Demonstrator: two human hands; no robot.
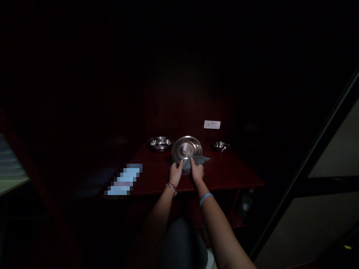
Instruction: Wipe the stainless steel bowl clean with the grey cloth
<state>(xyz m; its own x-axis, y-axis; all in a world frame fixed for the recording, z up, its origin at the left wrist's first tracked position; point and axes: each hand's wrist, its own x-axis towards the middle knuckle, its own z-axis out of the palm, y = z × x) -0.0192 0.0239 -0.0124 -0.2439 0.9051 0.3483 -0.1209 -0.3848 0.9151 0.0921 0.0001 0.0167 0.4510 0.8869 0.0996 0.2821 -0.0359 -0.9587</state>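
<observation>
Head view: dark reddish desk [224, 173] in a pretty dim room. Round stainless steel dish [185, 149] is tipped up over the middle of it, ringed face towards us; can't tell if the bottom edge touches the wood. Wide steel bowl [160, 144] sits just left. Right hand [198, 172] is curled shut around a grey cloth [200, 160] at the lower rim, left hand [176, 173] pinches the rim's lower left. Smaller steel bowl [221, 146] off right, white wall socket [212, 124] above.

The plate [182, 145] and bowls [160, 144] look like glossy metal, the cloth [199, 160] matt and rough, the tabletop [224, 173] smooth, faintly shiny wood.
</observation>
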